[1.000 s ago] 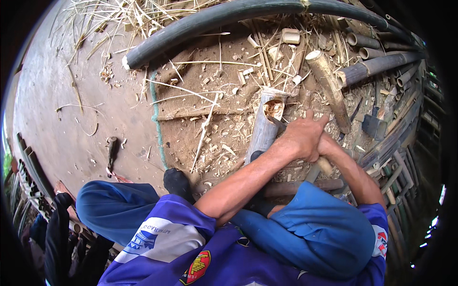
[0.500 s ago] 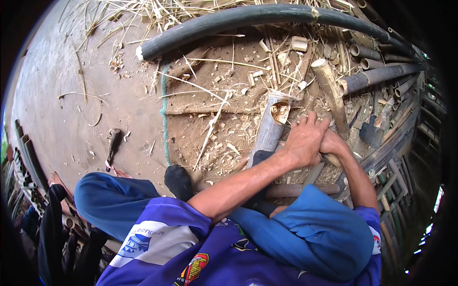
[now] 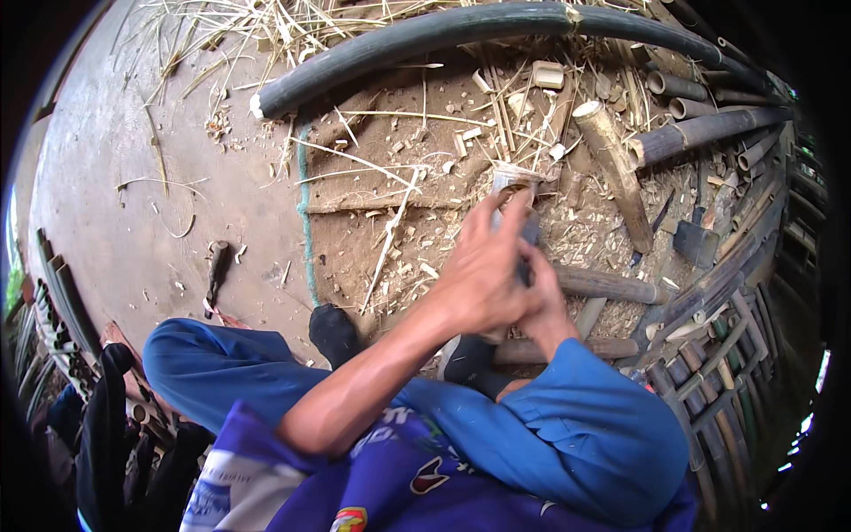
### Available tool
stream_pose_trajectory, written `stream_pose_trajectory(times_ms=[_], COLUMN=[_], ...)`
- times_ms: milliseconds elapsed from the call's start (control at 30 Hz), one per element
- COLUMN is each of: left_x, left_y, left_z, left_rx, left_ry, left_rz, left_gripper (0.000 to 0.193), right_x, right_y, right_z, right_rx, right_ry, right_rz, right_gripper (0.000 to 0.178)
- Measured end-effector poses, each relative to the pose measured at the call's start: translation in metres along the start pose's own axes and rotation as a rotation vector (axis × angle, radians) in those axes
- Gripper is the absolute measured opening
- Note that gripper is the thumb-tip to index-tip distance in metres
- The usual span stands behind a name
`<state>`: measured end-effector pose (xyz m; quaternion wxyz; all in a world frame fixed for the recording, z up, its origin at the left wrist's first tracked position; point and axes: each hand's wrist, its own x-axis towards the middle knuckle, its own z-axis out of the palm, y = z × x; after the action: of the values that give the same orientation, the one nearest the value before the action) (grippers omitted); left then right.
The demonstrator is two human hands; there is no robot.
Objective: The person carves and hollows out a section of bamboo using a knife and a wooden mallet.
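A grey bamboo tube (image 3: 512, 180), with a cut opening near its top end, stands before me and is largely hidden by my hands. Over it reaches my left hand (image 3: 483, 270), its blurred fingers stretched out and apart toward the tube's upper end. Close against its right side is my right hand (image 3: 545, 306); motion smears its fingers, and whether it holds anything is hidden. A bamboo stick (image 3: 612, 285) lies just right of the hands. Another short bamboo piece (image 3: 598, 348) is on the ground below it, near my leg.
A long, dark curved bamboo pole (image 3: 425, 43) spans the far side. An upright-looking pale log (image 3: 616, 173) and a dark flat blade (image 3: 695, 244) lie to the right. Bamboo lengths (image 3: 709, 137) pile up there. Shavings and chips cover the brown mat (image 3: 355, 239). My socked foot (image 3: 334, 335) rests nearby.
Both hands have moved left from beside the tube to over it, covering its opening. The bamboo stick to the right, formerly behind my hands, now shows.
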<state>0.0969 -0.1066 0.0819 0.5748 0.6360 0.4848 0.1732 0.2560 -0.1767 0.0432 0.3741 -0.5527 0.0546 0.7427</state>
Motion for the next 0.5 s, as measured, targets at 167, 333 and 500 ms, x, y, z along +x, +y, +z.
stream_pose_trajectory(times_ms=[167, 333, 500], left_x=[-0.081, -0.043, 0.060], left_y=[-0.002, 0.000, 0.048], left_z=[-0.010, -0.035, -0.088], left_rx=[0.300, 0.853, 0.990], left_ry=[-0.287, -0.264, -0.693], left_rz=[-0.402, -0.164, -0.108], left_gripper=[0.077, 0.027, 0.017], right_x=[-0.026, 0.015, 0.029], right_y=[0.027, 0.023, 0.009], right_z=[0.004, 0.008, 0.032], right_rx=[-0.009, 0.264, 0.449], right_ry=[-0.160, -0.257, -0.248], right_rz=[0.028, 0.111, 0.148], right_gripper=[0.035, 0.030, 0.030])
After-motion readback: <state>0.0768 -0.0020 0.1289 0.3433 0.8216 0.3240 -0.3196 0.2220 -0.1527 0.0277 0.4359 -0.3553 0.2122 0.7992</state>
